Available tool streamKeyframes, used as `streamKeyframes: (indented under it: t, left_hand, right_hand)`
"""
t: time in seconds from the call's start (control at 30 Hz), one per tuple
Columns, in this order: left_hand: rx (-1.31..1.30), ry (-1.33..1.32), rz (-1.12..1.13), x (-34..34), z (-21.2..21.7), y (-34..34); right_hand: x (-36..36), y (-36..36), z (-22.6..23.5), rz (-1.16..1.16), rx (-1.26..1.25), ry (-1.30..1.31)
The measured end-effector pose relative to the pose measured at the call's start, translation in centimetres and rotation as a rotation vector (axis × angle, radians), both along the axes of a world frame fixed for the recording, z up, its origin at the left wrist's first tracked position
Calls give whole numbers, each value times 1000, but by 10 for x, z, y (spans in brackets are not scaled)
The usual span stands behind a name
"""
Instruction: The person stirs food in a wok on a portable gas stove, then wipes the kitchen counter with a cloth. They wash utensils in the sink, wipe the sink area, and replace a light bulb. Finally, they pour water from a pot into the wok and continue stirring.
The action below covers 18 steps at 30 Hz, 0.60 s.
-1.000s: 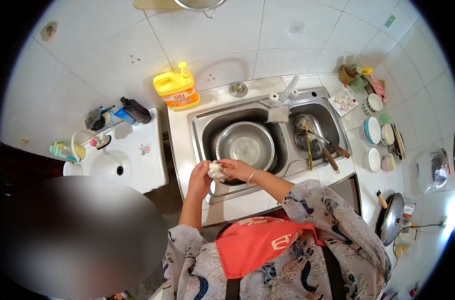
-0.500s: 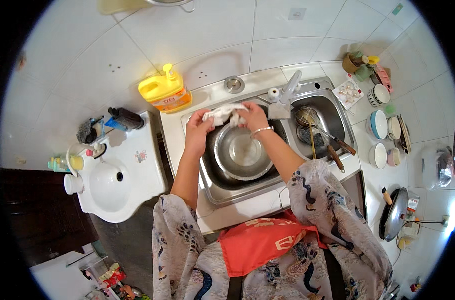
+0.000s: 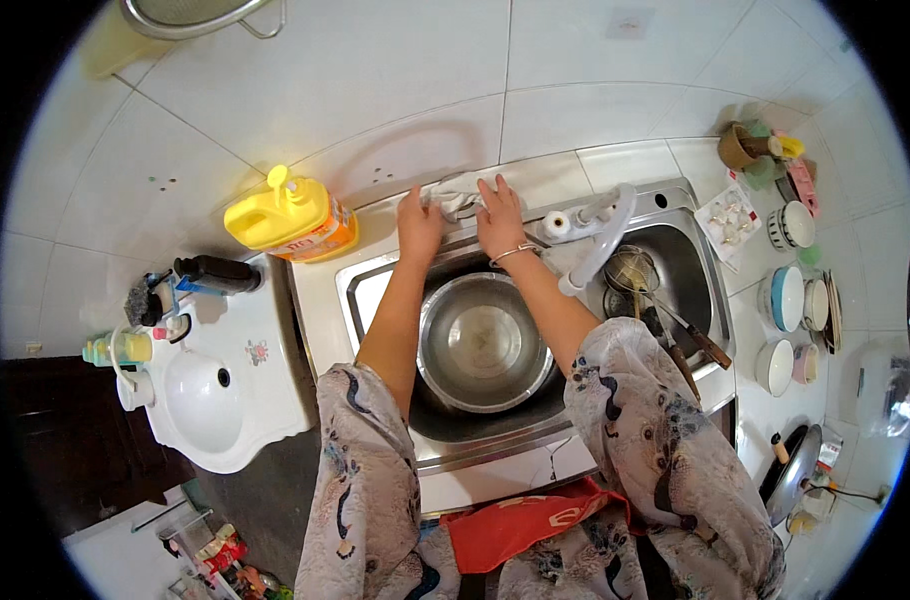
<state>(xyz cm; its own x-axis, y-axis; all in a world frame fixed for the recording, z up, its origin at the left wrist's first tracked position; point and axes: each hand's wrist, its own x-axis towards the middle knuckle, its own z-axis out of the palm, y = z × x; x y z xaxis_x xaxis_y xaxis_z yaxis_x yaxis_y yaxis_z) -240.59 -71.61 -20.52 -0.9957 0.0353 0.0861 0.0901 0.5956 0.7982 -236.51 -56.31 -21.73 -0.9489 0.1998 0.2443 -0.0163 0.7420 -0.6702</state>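
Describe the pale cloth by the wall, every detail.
The pale cloth looks like soft, off-white fabric, bunched into uneven folds. It lies crumpled on the light counter behind the sink, near the tiled wall, between the left hand and the right hand, whose fingers overlap its edge. Wetness cannot be told.

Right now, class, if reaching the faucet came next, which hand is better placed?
Probably the right hand: it's right of the white cloth, nearer the faucet; the left hand is on its other side, nearer the yellow jug.
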Motion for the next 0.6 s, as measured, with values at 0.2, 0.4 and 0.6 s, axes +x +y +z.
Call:
streamKeyframes:
  t: [0.2,0.4,0.6]
  left_hand:
    - [380,-265,143,-35,-44,8]
    - [537,-550,73,-29,-1,11]
    - [740,-508,360,-22,20,-1]
  right_hand:
    - [0,-7,2,131,86,-33]
    - [-8,3,-5,87,-59,-53]
    - [-33,27,49,-85,276,-272]
